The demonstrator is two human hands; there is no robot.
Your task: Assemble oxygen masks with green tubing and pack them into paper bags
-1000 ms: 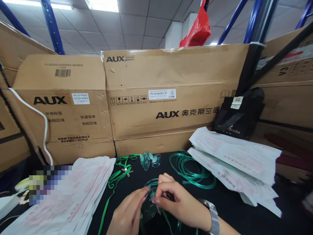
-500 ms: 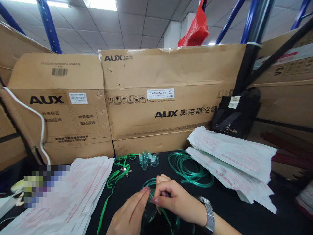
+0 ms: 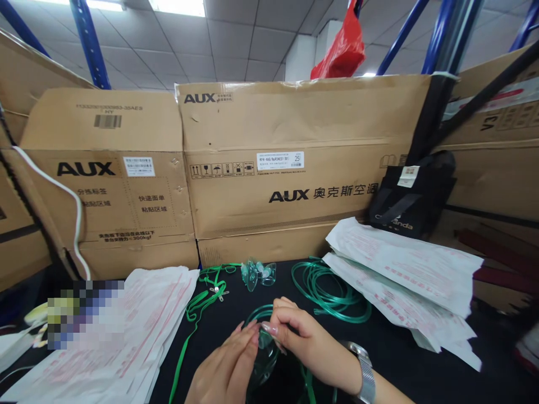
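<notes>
Low in the middle of the head view, a clear green plastic mask is between my two hands. My left hand holds it from the left, its fingers closed together at the mask's upper edge. My right hand pinches with thumb and forefinger at that same edge, touching the left fingertips. What lies exactly in the pinch is hidden. A green strap hangs below my right hand. Behind the hands, green tubing curves over the black table.
Further back lie green straps, small clear green plastic parts and a coil of green tubing. White printed paper bags stand in piles at left and right. Cardboard boxes and a black bag close off the back.
My right thumb and fingertips have shifted up slightly to the mask's upper edge, closer to the left fingertips. More of the mask shows below them. The view has shifted a little.
</notes>
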